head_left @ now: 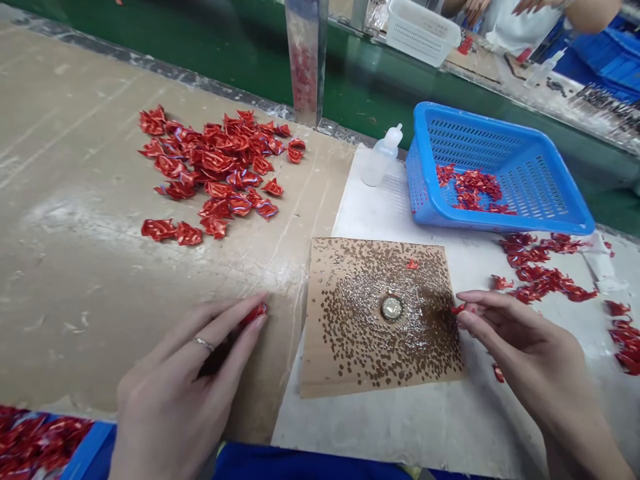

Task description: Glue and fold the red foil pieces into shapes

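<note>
My left hand [195,373], wearing a ring, pinches a red shiny flower-shaped piece [256,313] above the bare tabletop, left of the brown sheet. Between the thumb and fingertips of my right hand [525,353] is a smaller red piece [457,309], at the right edge of that sheet. The brown sheet [320,380] is covered with dark, glossy drops. A round metallic disc [392,307] sits at its middle, and one small red piece [412,265] lies near its top edge. My fingers partly hide both held pieces.
A heap of red pieces [215,160] lies at the back left. Behind the sheet stand a squeeze bottle [382,157] and a blue basket [505,223]. More small red pieces [545,280] lie at right. A blue bin [90,450] is front left. A co-worker's hands [530,5] show across the divider.
</note>
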A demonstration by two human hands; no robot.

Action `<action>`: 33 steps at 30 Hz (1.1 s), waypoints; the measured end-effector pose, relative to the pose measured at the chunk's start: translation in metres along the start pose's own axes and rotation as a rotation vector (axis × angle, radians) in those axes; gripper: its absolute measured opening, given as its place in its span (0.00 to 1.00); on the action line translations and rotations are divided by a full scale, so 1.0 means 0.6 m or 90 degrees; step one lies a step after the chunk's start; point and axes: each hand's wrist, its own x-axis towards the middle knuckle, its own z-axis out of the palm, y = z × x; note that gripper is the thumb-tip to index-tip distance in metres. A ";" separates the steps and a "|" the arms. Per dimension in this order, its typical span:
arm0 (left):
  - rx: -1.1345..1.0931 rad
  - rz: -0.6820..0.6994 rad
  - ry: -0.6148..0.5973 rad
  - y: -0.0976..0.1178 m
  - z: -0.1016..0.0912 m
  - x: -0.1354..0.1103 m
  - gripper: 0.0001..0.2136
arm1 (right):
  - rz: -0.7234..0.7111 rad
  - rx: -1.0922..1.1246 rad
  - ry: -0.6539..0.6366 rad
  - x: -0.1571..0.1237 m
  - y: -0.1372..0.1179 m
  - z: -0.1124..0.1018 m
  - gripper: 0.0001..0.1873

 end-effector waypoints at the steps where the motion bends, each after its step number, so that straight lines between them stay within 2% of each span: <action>1: 0.015 0.040 -0.020 0.005 -0.002 0.005 0.22 | 0.013 0.018 -0.003 0.004 -0.008 0.007 0.04; 3: 0.040 0.100 -0.041 0.011 -0.006 0.013 0.26 | 0.015 0.049 -0.034 0.012 -0.021 0.018 0.02; 5: 0.059 0.122 -0.038 0.014 -0.006 0.018 0.27 | -0.008 0.063 -0.074 0.018 -0.030 0.028 0.02; 10: 0.154 0.207 -0.059 0.017 0.001 0.028 0.19 | -0.087 0.056 -0.153 0.024 -0.047 0.042 0.12; 13: 0.141 0.178 -0.040 0.018 0.003 0.025 0.14 | -0.098 0.049 -0.164 0.023 -0.054 0.046 0.13; 16: 0.096 0.111 -0.026 0.015 0.005 0.014 0.11 | -0.077 0.061 -0.141 0.024 -0.058 0.048 0.09; 18: 0.079 0.097 -0.016 0.012 0.007 0.008 0.10 | -0.064 0.069 -0.128 0.025 -0.058 0.049 0.09; 21: 0.104 0.164 -0.014 0.007 0.009 0.008 0.13 | -0.065 0.063 -0.131 0.026 -0.056 0.053 0.11; 24: 0.137 0.245 -0.079 0.003 0.003 0.011 0.23 | -0.090 0.047 -0.151 0.025 -0.054 0.058 0.11; 26: 0.138 0.255 -0.112 0.001 -0.003 0.008 0.29 | -0.127 0.022 -0.156 0.023 -0.052 0.060 0.11; 29: 0.107 0.195 -0.084 0.005 -0.012 -0.001 0.29 | -0.195 -0.030 -0.155 0.021 -0.049 0.064 0.10; 33: 0.129 0.059 -0.004 0.019 -0.018 -0.004 0.20 | -0.242 -0.054 -0.156 0.019 -0.045 0.068 0.09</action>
